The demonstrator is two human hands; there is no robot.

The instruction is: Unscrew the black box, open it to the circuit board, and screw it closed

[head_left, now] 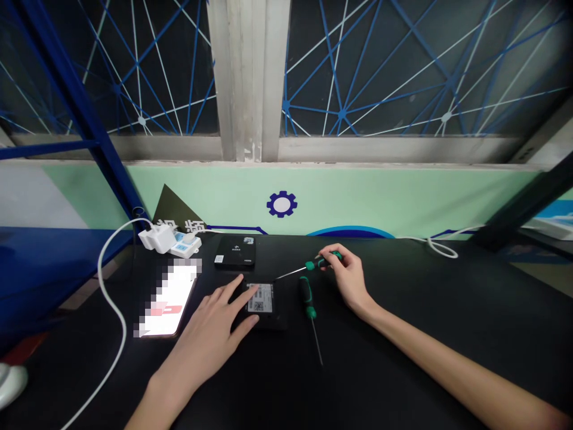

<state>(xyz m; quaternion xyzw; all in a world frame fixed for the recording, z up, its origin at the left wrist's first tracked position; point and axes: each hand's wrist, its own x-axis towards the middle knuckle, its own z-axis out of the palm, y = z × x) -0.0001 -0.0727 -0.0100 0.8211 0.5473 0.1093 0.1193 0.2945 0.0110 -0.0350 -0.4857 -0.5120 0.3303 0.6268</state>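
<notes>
My left hand (224, 313) lies with its fingers spread over a flat black box (280, 319) that has a white printed label (265, 298). The fingertips rest on the label and along the box's left side. In my right hand (347, 272) is a green-and-black screwdriver (316, 263), gripped by its handle. Its shaft slants down to the left, and the tip is at the box's far right corner; whether it touches a screw is too small to tell. Another green-handled screwdriver (307, 297) lies on the table just right of the box, its shaft pointing toward me.
A second black box (235, 252) lies behind the first. At the left are a lit phone (171, 298), a white power strip (184, 243) with a plug (156, 237), and a white cable (120, 316) curving along the black table (403, 382). A wall and windows stand behind.
</notes>
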